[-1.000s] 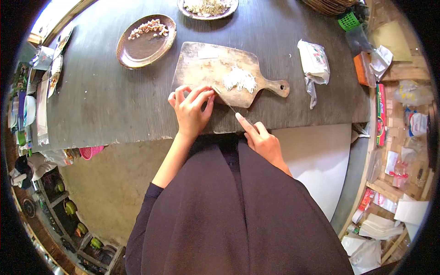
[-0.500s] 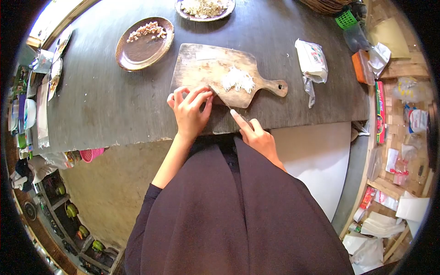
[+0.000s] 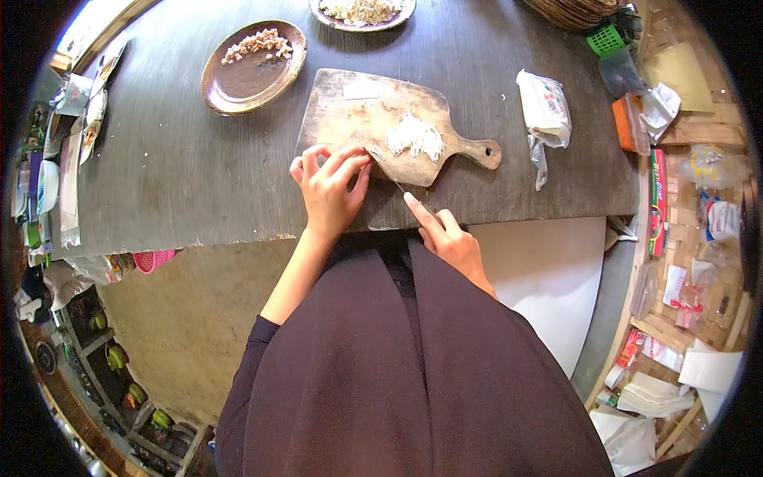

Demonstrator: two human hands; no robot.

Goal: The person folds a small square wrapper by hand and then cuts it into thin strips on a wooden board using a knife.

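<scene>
My right hand grips a knife, its index finger stretched along the tool. The thin blade slants up and left to the near edge of a wooden cutting board. My left hand is at the board's near left part, thumb and fingertips brought together beside the blade tip. Whatever those fingers pinch is too small and covered to make out. On the board, left of the handle, lies a heap of thin white shreds. A flat whitish piece rests near the board's far edge.
A brown plate with small pinkish-brown pieces stands beyond the board to the left. Farther back is another plate of pale shreds. A knotted plastic bag lies right of the board. The dark table has its edge close to my body.
The view has shifted slightly, so the table things appear a little displaced. Both hands keep nearly the same pose, with the knife still at the left fingertips.
</scene>
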